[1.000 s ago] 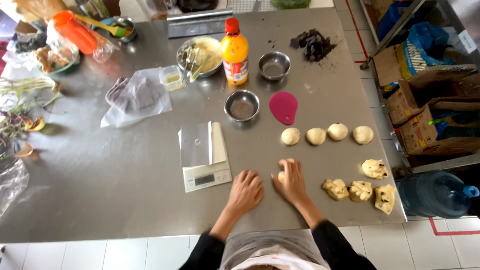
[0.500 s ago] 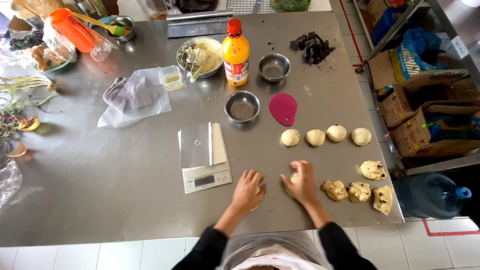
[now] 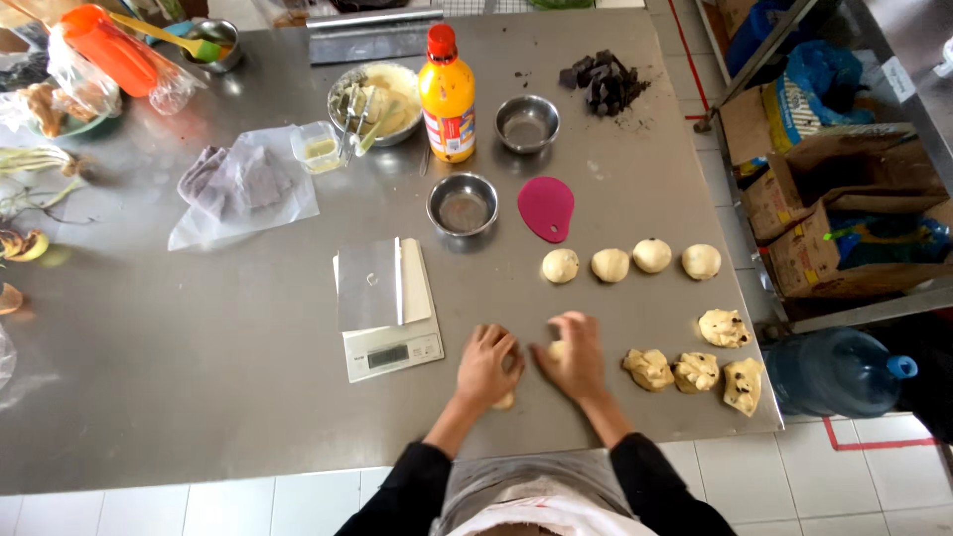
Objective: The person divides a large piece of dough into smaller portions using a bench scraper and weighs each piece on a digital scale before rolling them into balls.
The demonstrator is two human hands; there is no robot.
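— What carries everything?
— A stainless steel table.
— What lies on it?
— A kitchen scale, a pink scraper, two small steel bowls, an orange bottle, chopped chocolate, four round dough balls, and four rough dough pieces near the right edge.

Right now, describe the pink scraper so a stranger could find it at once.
On the steel table, look right of the small empty metal bowl, just above the row of round dough balls. The pink scraper lies flat there, the only bright pink thing in sight.
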